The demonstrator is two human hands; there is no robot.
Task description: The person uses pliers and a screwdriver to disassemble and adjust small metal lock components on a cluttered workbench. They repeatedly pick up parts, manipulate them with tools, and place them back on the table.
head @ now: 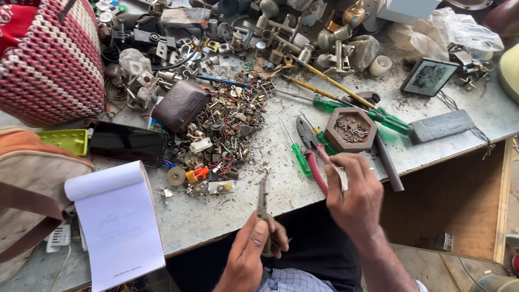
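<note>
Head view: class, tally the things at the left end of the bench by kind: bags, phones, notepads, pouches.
Bags: 2 (red and white woven bag, tan bag)
Phones: 1 (black phone)
Notepads: 1 (white notepad)
Pouches: 1 (brown pouch)
Total: 5

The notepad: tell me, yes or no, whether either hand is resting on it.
No. The notepad lies untouched at the bench's left edge, while the left hand holds slim pliers and the right hand grips a small part.
</note>
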